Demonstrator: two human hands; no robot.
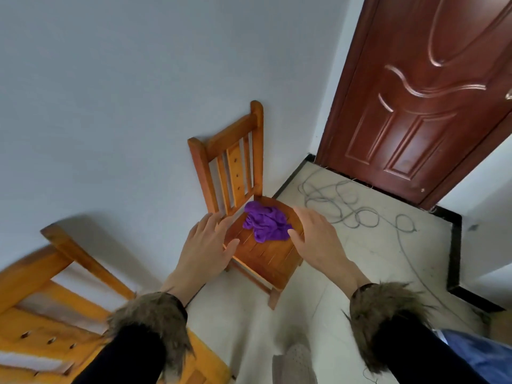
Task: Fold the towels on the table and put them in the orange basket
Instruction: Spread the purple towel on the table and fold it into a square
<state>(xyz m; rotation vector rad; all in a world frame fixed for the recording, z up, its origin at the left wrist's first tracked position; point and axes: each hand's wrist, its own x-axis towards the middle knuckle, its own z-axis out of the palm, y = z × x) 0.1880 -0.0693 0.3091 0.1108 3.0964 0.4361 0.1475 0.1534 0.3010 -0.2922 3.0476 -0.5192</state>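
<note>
Left hand [205, 245] and right hand [315, 239] reach out with fingers spread, holding nothing, either side of a crumpled purple towel [266, 221]. It lies on a wooden chair [260, 256] against a pale wall [110, 106], beside a brown door [415, 106].

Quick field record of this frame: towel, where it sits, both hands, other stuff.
towel: purple towel, crumpled, unfolded
support: wooden chair seat, against the wall
left hand: left hand open, fingers spread, holding nothing, left of towel
right hand: right hand open, holding nothing, at towel's right edge
basket: not in view
other: brown door; loose cable on floor; second chair at left
</note>
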